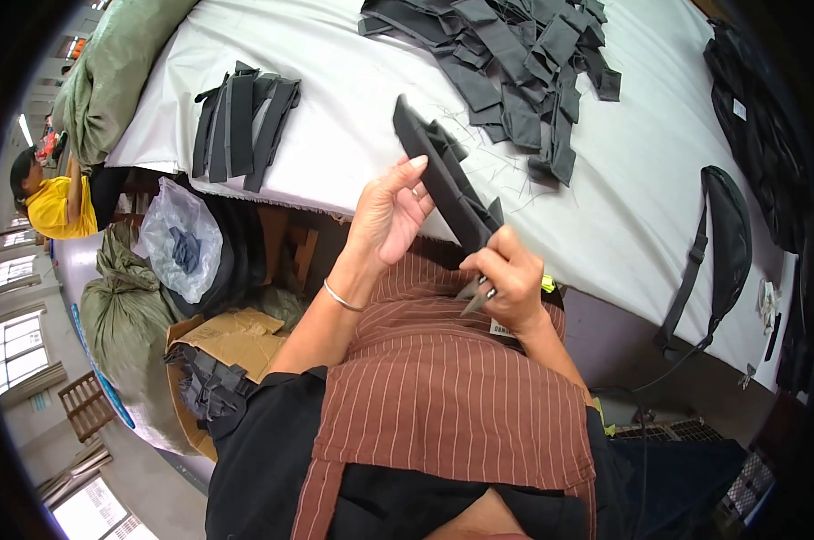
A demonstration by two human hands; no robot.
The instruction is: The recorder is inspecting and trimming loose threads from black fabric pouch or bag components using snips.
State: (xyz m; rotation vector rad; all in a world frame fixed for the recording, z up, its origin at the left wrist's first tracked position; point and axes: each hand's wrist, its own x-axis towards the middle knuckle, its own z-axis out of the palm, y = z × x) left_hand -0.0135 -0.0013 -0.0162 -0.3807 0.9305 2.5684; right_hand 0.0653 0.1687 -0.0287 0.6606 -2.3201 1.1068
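A bundle of dark grey fabric strips (443, 184), folded and partly fanned apart, is held at a slant over the near edge of the white-covered table (353, 117). My left hand (391, 213) pinches it midway, thumb on top and fingers behind. At its near end my right hand (508, 279) is closed around the strips. That hand also holds a small metal cutting tool (475, 295), its pointed blades toward my apron; whether it is scissors or snips is partly hidden by the fingers. A neat row of similar strips (238, 126) lies to the left.
Beyond my hands is a loose heap of dark strips (515, 67). A black waist bag (726, 243) lies at the right. Below left stand a cardboard box (236, 337), a plastic-lined bin (177, 238) and green sacks (128, 315). A person in yellow (65, 207) sits far left.
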